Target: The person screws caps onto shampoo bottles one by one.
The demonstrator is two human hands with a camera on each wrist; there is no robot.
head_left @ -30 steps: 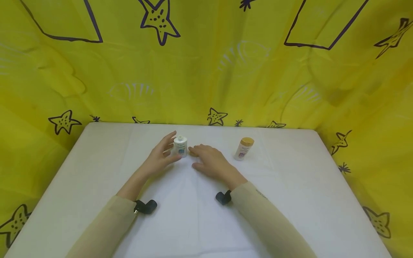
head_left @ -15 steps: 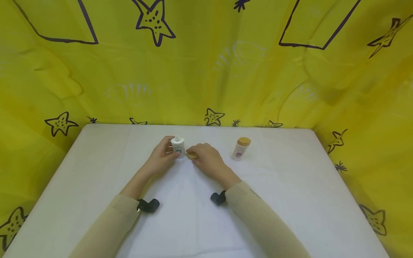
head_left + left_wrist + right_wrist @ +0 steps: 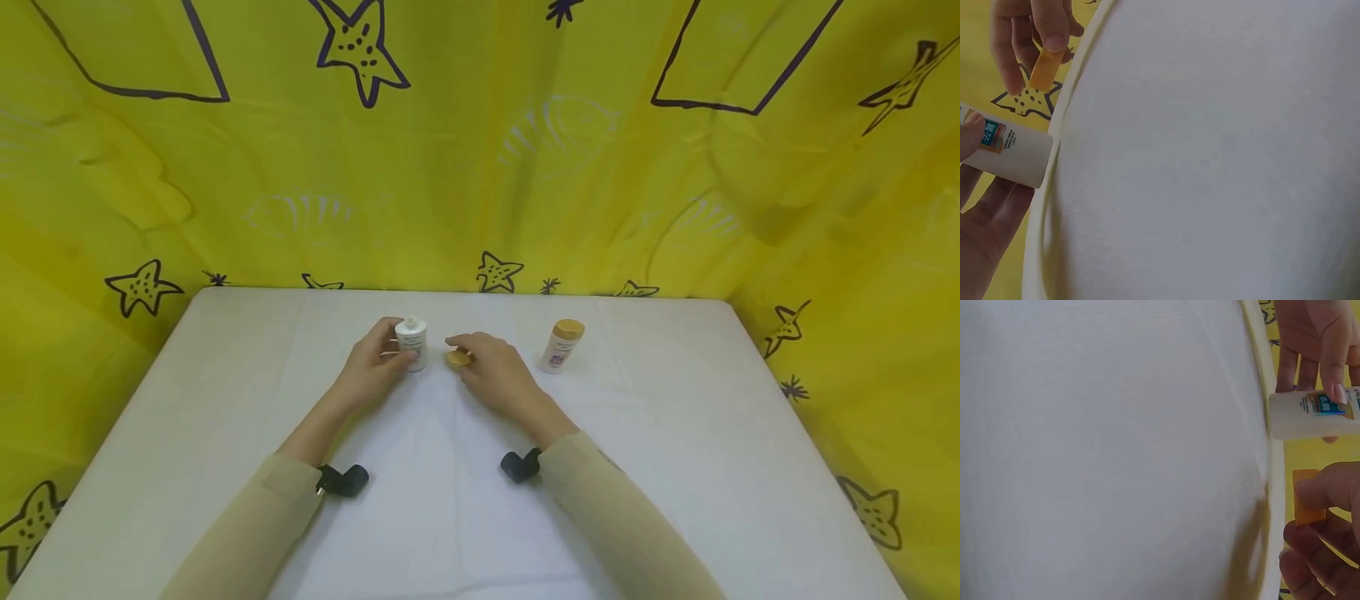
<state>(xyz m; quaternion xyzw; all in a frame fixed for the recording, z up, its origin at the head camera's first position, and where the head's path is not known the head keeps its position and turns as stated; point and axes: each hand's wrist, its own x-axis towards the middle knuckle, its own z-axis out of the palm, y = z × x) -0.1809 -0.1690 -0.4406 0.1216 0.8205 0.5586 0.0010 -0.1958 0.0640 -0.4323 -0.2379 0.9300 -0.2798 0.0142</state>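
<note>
My left hand [image 3: 369, 371] holds a small white bottle [image 3: 411, 342] upright, thumb on the front and fingers behind. Its narrow neck is uncapped, and in the left wrist view the bottle [image 3: 1013, 150] shows a blue and orange label. Just to the right, my right hand [image 3: 495, 371] pinches a golden-orange cap [image 3: 457, 358] between thumb and fingers. The right wrist view has this cap [image 3: 1308, 497] under the thumb, apart from the bottle. Farther right stands a second white bottle [image 3: 558, 350] with a gold cap and purple label, touched by neither hand.
Both hands are over a table [image 3: 675, 433] covered with a white cloth. A yellow curtain [image 3: 435, 167] printed with starfish hangs behind it and along both sides. Each wrist carries a small black camera, such as the left one [image 3: 345, 480].
My left thumb and fingers have come round the uncapped bottle. The right hand's thumb has come in onto the cap, and that hand has drawn a little to the right with it.
</note>
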